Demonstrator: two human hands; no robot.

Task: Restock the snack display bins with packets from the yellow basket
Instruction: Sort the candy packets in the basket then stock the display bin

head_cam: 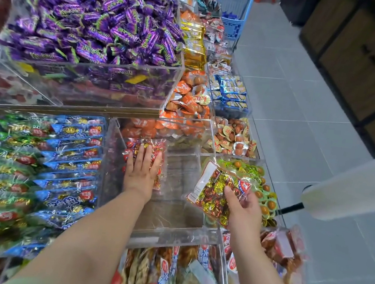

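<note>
Filling the upper shelf was a heap of purple sweets (98,18); below it, to the left, lay rows of blue and green packets (59,163); beside those stood a clear bin (169,236), its floor mostly bare; at its far end lay one red-and-gold packet (133,147), with the left hand (141,171) pressed flat on it, fingers straight; the right hand (244,211) gripped a second packet (213,188) of gold and red sweets, thumb on top, above the bin's right wall.
</note>
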